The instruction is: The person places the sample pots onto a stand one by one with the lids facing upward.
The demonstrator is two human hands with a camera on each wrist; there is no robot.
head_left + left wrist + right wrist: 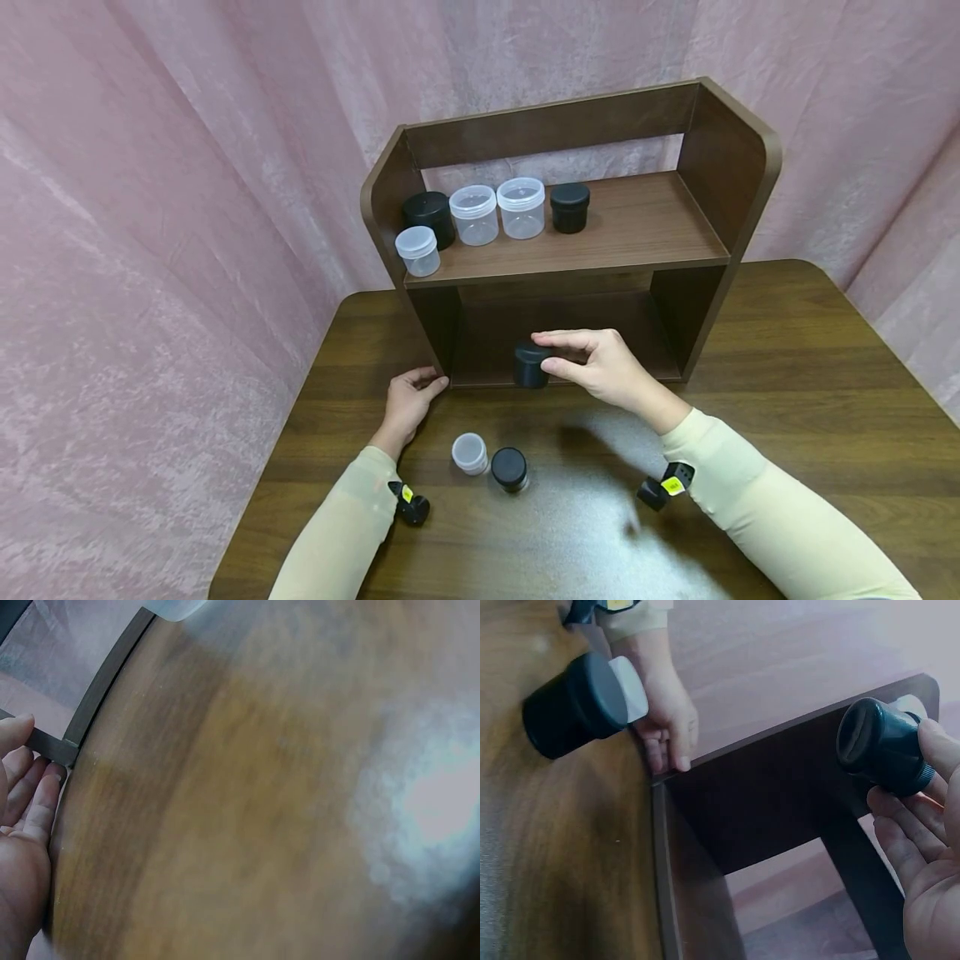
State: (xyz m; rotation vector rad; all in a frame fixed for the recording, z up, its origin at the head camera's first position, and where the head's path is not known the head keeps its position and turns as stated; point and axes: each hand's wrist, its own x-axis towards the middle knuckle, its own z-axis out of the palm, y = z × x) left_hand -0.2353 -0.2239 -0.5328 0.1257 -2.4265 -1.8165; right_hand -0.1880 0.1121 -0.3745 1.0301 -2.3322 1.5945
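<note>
On the head view, the right hand (600, 367) has a small black jar (531, 368) pinched between thumb and fingers, right in front of the lower compartment of the wooden shelf unit (738, 171); the left hand (407, 404) grips that unit at its bottom left front corner; up on the top board stand a large black jar (430, 212), a small translucent jar (418, 252) in front of it, two clear jars (498, 210) side by side, and a black-lidded pot (570, 208) at the right of the row; down on the wooden table (795, 342), a white-lidded jar (470, 455) sits just beside a dark-capped jar (510, 469); over to the left wrist, thumb and fingers clasp the unit's corner from either side, tabletop filling most of the view; and at the right wrist, the pinched jar is tilted, fingertips at its ribbed end, with the left hand beyond at the unit's edge and the dark-capped jar standing on the tabletop.
</note>
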